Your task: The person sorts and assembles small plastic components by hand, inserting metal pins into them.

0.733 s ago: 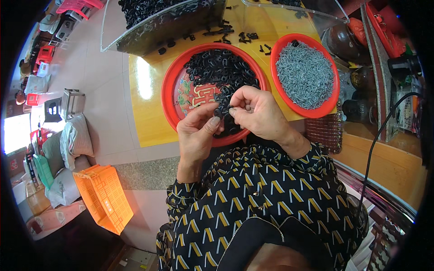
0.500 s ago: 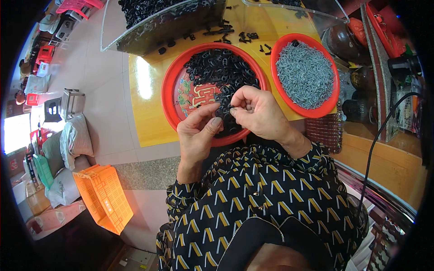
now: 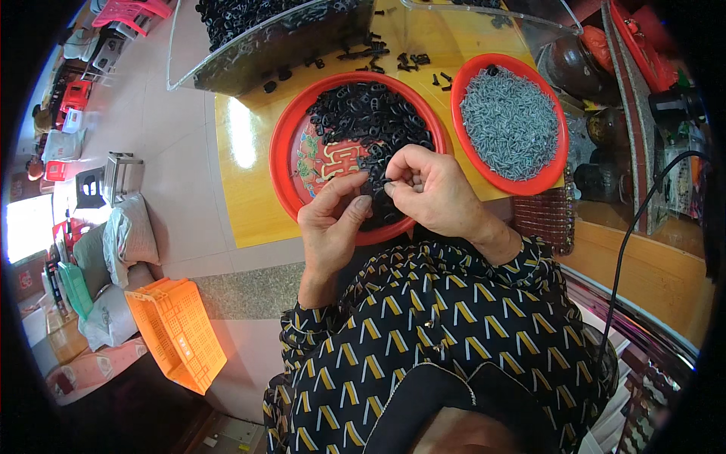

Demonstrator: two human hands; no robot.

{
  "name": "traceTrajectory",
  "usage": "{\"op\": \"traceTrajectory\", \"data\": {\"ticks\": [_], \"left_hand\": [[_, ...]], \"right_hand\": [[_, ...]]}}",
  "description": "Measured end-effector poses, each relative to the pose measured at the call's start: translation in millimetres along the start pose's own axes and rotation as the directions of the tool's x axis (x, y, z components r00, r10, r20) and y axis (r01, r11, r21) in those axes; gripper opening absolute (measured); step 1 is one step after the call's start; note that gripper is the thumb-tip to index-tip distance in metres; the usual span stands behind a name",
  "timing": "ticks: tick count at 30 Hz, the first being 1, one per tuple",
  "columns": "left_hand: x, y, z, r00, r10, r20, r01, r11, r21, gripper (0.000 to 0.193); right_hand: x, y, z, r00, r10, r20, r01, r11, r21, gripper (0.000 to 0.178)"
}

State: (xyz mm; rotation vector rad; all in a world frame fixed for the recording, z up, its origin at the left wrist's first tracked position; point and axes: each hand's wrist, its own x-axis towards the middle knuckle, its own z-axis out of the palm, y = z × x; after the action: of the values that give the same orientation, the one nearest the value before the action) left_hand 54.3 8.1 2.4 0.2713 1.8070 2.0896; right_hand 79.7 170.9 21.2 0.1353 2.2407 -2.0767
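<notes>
Both my hands meet low over a red round tray [image 3: 283, 178] that holds a heap of small black looped plastic parts [image 3: 367, 113]. My left hand [image 3: 333, 219] has its thumb and forefinger curled toward each other; what lies between them blends into the black heap. Just beside it, my right hand [image 3: 439, 189] pinches a tiny black piece [image 3: 389, 181] between thumb and forefinger, its other fingers curled in. To the right, a second red tray [image 3: 561, 151] is filled with grey metal screws [image 3: 508, 125], a black part lying on them near the far rim.
On the yellow table [image 3: 246, 200] stands a clear bin [image 3: 280, 57] of black parts at the far left, another clear bin [image 3: 491, 19] at the far right. Loose black pieces [image 3: 370, 53] lie between. An orange crate [image 3: 178, 333] sits lower left; a black cable [image 3: 624, 250] hangs at right.
Almost nothing differs. My hands stay together over the tray with only a very slight shift of the fingers, and the whole view has moved a little.
</notes>
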Motion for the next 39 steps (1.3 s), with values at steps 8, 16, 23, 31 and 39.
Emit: {"op": "traceTrajectory", "data": {"ticks": [8,16,23,31,39], "left_hand": [[2.5,-10.9,-0.5,0.998,-0.021,0.063,0.033,0.979,-0.202,0.026],[2.0,-11.4,1.9,0.998,-0.027,0.062,0.04,0.972,-0.233,0.026],[1.6,-10.3,3.7,0.998,-0.024,0.065,0.035,0.984,-0.176,0.025],[0.9,-9.6,5.5,0.999,-0.01,0.035,0.016,0.984,-0.177,0.025],[-3.1,-10.7,3.0,0.995,0.032,0.095,-0.012,0.979,-0.201,0.023]], "right_hand": [[0.3,1.5,-2.3,1.0,0.019,0.003,-0.019,1.0,0.011,0.008],[-1.2,1.0,-1.5,1.0,-0.007,-0.008,0.007,1.0,-0.017,0.008],[-0.8,0.3,-1.2,1.0,-0.003,0.017,0.003,1.0,0.015,0.007],[3.4,-1.2,-6.2,0.98,0.109,0.165,-0.163,0.916,0.366,0.007],[8.0,13.0,-11.8,0.927,0.136,0.35,-0.311,0.799,0.514,0.015]]}}
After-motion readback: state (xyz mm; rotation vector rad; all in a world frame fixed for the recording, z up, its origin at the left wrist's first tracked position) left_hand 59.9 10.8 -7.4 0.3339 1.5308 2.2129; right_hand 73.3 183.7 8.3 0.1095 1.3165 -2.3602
